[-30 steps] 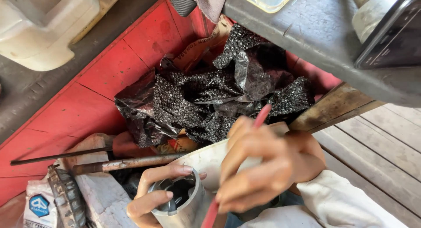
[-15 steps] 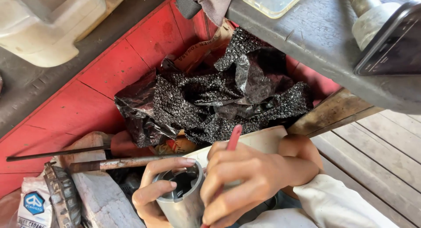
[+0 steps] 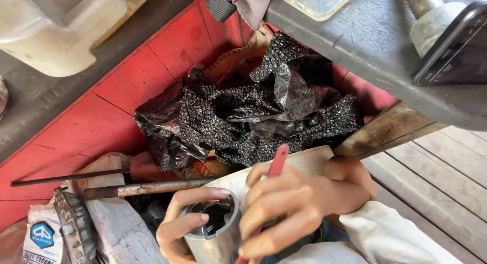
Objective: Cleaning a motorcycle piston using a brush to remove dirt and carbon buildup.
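— While the left hand [image 3: 185, 226] wraps round the metal cylinder [image 3: 215, 236] low in the view, where does the tool sit?

— In the right hand [image 3: 299, 203], fingers closed tight on a thin red tool [image 3: 276, 165]. Its upper end pokes out above the knuckles; the lower end runs down past the cylinder's right side to the bottom edge, hidden by the fingers for most of the way.

— And the cylinder itself?

— Upright, open mouth facing the camera, a dark notched bore inside. The left grip is curled about its wall: one finger lies over the far rim, another across the near side. It is held, not set down.

— Which way does it lie from the right hand?

— Just to that hand's left and a little lower, touching or nearly so. The tool's long axis runs steeply, top tilted right, roughly along the cylinder's own axis. I can't tell whether the tip meets the metal.

— What's around them?

— A white tub [image 3: 299, 165] right behind the hands, then crumpled black plastic [image 3: 253, 117] against a red panel [image 3: 91, 127]. Two rusty rods [image 3: 147, 188] lie to the left, near a stone block [image 3: 114, 223] and a printed bag [image 3: 43, 238]. Up right, a grey shelf [image 3: 370, 45] carries a phone [image 3: 454, 51] and a clear tray [image 3: 317, 0].
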